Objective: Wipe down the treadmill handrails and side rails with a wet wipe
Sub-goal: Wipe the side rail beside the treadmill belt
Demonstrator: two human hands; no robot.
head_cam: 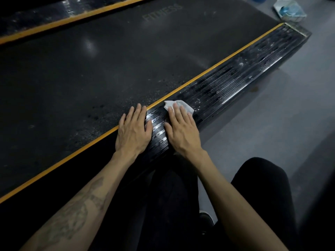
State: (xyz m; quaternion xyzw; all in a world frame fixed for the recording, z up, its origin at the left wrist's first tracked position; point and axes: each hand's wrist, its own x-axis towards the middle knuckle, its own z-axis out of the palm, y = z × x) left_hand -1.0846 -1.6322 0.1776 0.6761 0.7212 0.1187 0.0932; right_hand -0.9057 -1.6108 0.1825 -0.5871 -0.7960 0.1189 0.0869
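While the left hand [133, 130] rests flat across the yellow edge strip [208, 71], apparently bracing the crouched person, the right hand [182, 131] presses a white wet wipe [178, 105] onto the ribbed black side rail [253, 69] beside the treadmill belt [90, 69]. Both hands lie palm down, fingers straight and loosely spread, forearms reaching forward; the wipe sits bunched under the right fingertips, gripped by neither. A wipe packet [289, 9] lies on the floor beyond the rail's far end.

wet wipe [178, 106] half hidden under right hand [183, 131] | far side rail [54, 17] cropped
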